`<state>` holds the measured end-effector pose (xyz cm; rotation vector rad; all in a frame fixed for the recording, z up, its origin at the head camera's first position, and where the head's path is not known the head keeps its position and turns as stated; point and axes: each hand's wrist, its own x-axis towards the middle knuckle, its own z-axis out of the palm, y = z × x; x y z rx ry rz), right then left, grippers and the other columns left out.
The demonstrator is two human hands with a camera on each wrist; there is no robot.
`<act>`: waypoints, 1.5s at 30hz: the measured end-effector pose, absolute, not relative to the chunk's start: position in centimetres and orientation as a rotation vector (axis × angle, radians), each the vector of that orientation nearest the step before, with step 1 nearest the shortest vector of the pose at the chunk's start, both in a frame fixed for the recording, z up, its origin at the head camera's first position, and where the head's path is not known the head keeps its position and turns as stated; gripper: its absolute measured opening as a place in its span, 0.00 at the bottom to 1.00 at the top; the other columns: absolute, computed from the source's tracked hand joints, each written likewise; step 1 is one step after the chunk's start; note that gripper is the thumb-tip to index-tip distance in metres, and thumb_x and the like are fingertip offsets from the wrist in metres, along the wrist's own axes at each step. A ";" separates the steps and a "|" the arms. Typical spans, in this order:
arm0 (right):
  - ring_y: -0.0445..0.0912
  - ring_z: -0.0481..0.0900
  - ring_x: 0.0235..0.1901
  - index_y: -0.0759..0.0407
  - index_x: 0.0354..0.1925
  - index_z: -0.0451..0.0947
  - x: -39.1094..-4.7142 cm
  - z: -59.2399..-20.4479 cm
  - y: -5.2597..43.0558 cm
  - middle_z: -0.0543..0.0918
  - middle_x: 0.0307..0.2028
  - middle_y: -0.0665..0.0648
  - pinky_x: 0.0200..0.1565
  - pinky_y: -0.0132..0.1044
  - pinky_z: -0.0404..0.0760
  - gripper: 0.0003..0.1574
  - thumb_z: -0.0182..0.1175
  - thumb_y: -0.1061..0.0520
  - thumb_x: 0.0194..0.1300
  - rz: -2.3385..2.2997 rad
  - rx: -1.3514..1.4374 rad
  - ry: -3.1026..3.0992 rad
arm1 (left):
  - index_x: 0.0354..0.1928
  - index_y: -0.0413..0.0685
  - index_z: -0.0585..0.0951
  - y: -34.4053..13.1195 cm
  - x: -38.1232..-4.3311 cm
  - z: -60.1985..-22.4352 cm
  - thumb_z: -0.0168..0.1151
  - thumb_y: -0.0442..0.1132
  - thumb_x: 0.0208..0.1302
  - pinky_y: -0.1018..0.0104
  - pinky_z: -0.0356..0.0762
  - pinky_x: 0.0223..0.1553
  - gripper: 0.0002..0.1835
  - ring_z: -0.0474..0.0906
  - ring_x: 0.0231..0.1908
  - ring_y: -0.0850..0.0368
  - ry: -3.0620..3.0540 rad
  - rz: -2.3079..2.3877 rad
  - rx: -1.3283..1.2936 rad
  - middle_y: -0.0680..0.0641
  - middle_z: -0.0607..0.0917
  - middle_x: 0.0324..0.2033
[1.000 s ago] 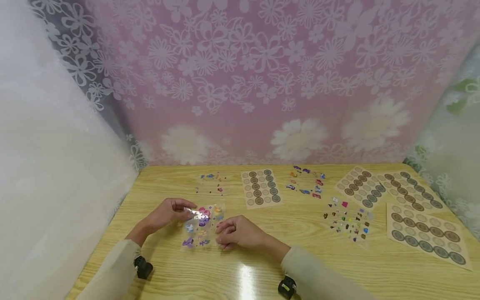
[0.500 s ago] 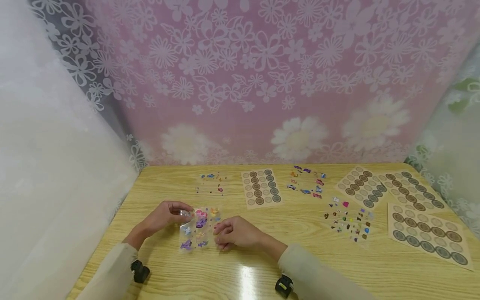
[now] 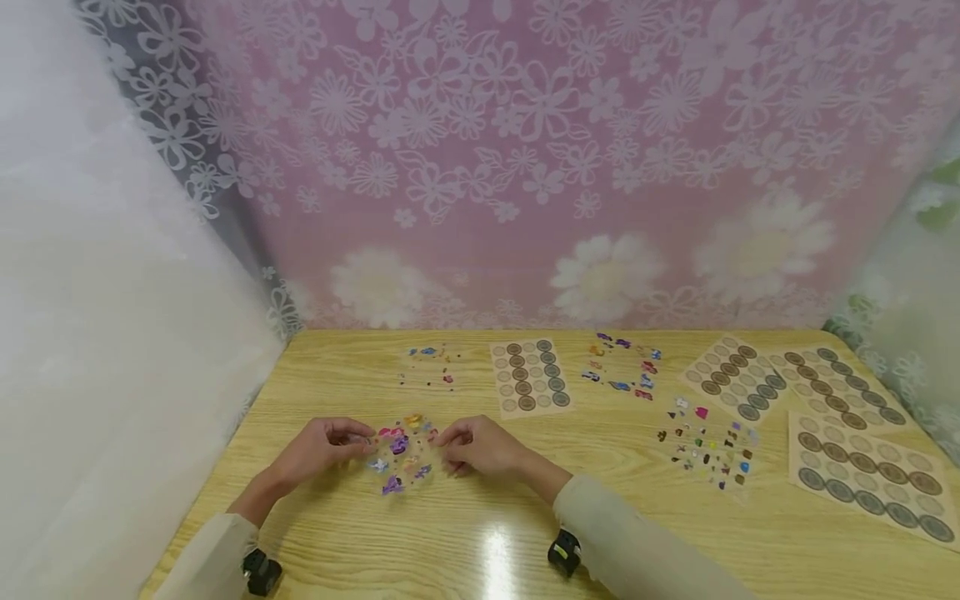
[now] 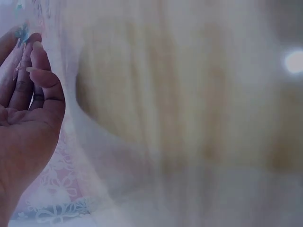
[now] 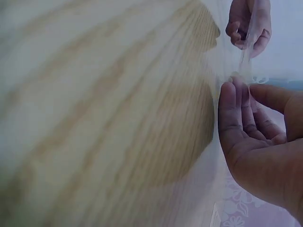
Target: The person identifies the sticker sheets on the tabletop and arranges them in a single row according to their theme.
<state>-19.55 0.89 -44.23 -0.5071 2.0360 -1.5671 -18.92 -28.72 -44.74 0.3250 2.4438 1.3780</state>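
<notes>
A clear sticker sheet [image 3: 399, 447] with purple, pink and orange figures is stretched between the two hands at the left front of the table. My left hand [image 3: 318, 452] pinches its left edge between thumb and fingers. On the opposite edge, my right hand [image 3: 483, 450] pinches it in the same way. Seen from the right wrist, the sheet [image 5: 245, 64] is nearly edge-on, running from the right fingertips toward the left hand [image 5: 250, 26]. A teal sticker [image 4: 21, 33] shows by the left fingertips in the left wrist view.
Behind the hands lie another clear sticker sheet [image 3: 429, 367], a beige sheet of round stickers [image 3: 530, 377] and a clear sheet of colourful figures [image 3: 621, 367]. To the right are a sheet of small stickers [image 3: 705, 446] and several beige round-sticker sheets [image 3: 873, 475]. A floral curtain [image 3: 480, 208] hangs behind the table.
The sticker sheet has turned and tilted between the hands. My left hand has moved a little toward the table's near side; my right hand has moved slightly away from it.
</notes>
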 end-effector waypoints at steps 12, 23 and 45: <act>0.51 0.77 0.25 0.65 0.41 0.75 -21.4 -45.0 0.0 0.76 0.27 0.63 0.26 0.39 0.78 0.10 0.49 0.66 0.63 -1.553 -0.529 2.136 | 0.46 0.48 0.79 -29.3 -17.0 -44.3 0.58 0.47 0.59 0.56 0.74 0.35 0.16 0.76 0.39 0.49 2.331 1.422 0.300 0.47 0.80 0.41; 0.54 0.78 0.26 0.65 0.44 0.74 -22.1 -45.2 -0.9 0.76 0.30 0.62 0.28 0.42 0.78 0.11 0.51 0.64 0.64 -1.591 -0.537 2.125 | 0.46 0.42 0.78 -29.4 -16.0 -44.8 0.59 0.42 0.58 0.62 0.74 0.31 0.16 0.78 0.34 0.48 2.256 1.460 0.396 0.43 0.82 0.34; 0.38 0.71 0.29 0.57 0.41 0.77 -22.1 -45.2 -2.8 0.76 0.31 0.46 0.33 0.30 0.71 0.10 0.52 0.60 0.61 -1.214 -0.694 2.507 | 0.44 0.31 0.75 -28.2 -15.4 -43.9 0.61 0.37 0.56 0.66 0.72 0.28 0.17 0.77 0.27 0.50 2.261 1.355 0.375 0.42 0.82 0.26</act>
